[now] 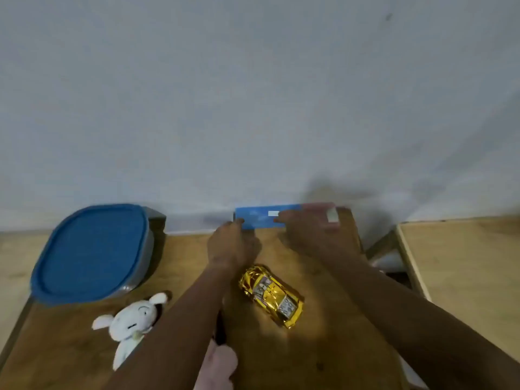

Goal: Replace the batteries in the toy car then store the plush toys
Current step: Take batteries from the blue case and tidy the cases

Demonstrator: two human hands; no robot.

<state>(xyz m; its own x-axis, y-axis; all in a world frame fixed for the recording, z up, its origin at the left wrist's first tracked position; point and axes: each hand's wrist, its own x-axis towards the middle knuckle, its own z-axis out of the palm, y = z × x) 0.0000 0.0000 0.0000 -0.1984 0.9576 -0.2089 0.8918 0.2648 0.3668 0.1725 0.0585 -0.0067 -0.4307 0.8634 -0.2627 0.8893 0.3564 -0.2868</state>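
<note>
Toy car [271, 296], shiny gold, sits on its wheels near the middle of the wooden table [323, 350], angled, untouched, between the two forearms. Both hands reach past it to a flat blue pack [259, 218] at the far edge of the table, against the wall [253, 94].

Left hand [233, 246]: fingertips at the pack's lower left corner, touching it. Too blurred to tell whether they are pinching or just resting.

Right hand [309, 235]: lies over the pack's right end, fingertips on its front face. Grip also cannot be told because of motion blur. A small white patch shows at that hand's far side, unclear what it is.

White plush bunny [132, 322] lies on the near left of the table, lower body partly hidden by the left forearm. Pink plush [218, 367] is at the bottom edge under the same forearm, mostly hidden.

Grey container [151, 243] with a blue lid [92, 251] stands far left on the table, lid on, well apart from the car. Second table [464, 263] is on the right, a gap between the two.
</note>
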